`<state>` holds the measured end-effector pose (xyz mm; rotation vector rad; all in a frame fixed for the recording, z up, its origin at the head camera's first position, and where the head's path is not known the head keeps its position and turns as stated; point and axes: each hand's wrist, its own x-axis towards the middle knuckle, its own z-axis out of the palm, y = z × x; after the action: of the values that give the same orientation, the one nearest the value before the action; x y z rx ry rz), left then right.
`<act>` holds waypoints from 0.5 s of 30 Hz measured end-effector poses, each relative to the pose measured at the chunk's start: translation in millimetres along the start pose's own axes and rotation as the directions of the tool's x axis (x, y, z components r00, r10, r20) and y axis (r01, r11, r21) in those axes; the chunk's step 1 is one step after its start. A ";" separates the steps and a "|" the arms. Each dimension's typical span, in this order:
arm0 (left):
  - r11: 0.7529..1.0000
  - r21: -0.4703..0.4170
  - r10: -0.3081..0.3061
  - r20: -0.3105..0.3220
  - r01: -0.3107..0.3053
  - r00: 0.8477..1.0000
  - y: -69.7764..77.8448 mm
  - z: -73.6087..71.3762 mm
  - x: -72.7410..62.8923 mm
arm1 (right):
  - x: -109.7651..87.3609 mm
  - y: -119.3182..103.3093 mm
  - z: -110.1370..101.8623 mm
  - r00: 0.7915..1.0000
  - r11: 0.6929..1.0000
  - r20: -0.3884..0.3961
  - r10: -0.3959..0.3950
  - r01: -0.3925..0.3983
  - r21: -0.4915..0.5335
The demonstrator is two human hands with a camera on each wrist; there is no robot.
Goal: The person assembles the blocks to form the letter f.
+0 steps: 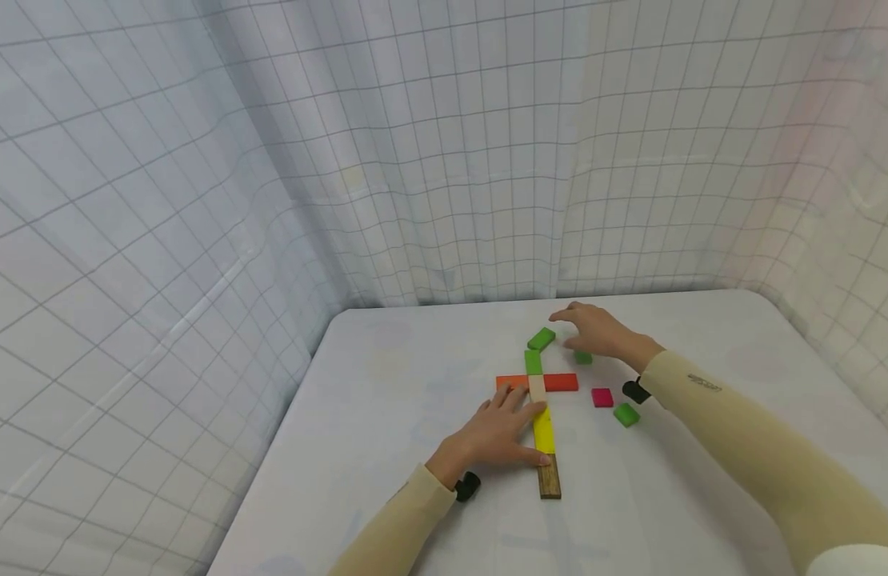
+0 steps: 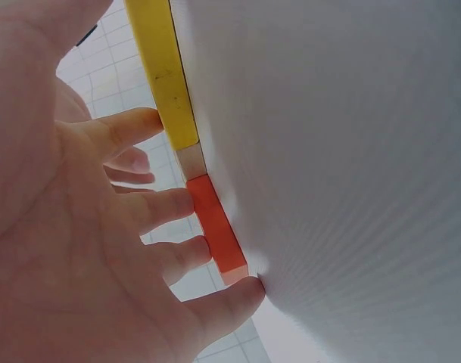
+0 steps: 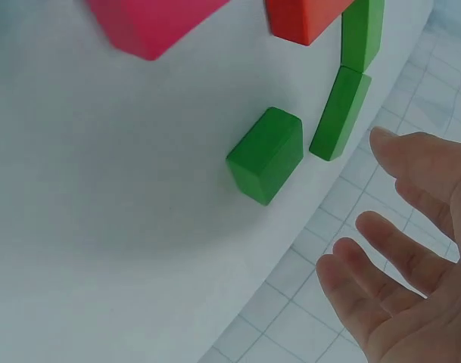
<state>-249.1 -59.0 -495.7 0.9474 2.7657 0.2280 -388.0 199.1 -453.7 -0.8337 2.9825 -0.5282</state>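
Coloured blocks lie flat on the white table in a cross shape. A brown wooden block (image 1: 550, 484), a yellow block (image 1: 544, 438), a pale block (image 1: 537, 390) and a green block (image 1: 534, 362) run upward in line. An orange block (image 2: 217, 231) and a red block (image 1: 562, 382) form the arms. My left hand (image 1: 490, 436) spreads over the lower left, its fingertips at the edges of the yellow and orange blocks. Beyond the top, a slanted green block (image 1: 542, 338) meets the column. My right hand (image 1: 598, 332) hovers, fingers loosely bent and holding nothing, near a loose green block (image 3: 268, 155).
A pink block (image 1: 602, 398) and another green block (image 1: 627, 414) lie right of the cross, below my right forearm. White gridded curtains (image 1: 444, 200) hang behind the table and along both sides. Each wrist wears a small black device.
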 end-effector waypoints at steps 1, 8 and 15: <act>1.000 -0.002 -0.002 0.002 0.002 1.000 0.0 0.1 0.0 | -1.8 0.9 -0.5 1.000 1.000 0.000 0.000 0.000 -0.004; 1.000 -0.021 -0.017 0.000 0.017 1.000 -0.2 -0.1 -0.5 | -12.7 8.5 0.9 0.999 0.999 0.007 0.038 -0.039 0.015; 1.000 -0.021 -0.007 -0.002 0.006 1.000 -0.2 0.5 0.2 | -25.1 18.7 8.0 0.997 0.997 0.028 0.072 -0.073 0.038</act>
<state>-249.2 -59.0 -496.2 0.9335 2.7626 0.2569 -375.1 224.2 -469.4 -0.7210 2.9551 -0.5663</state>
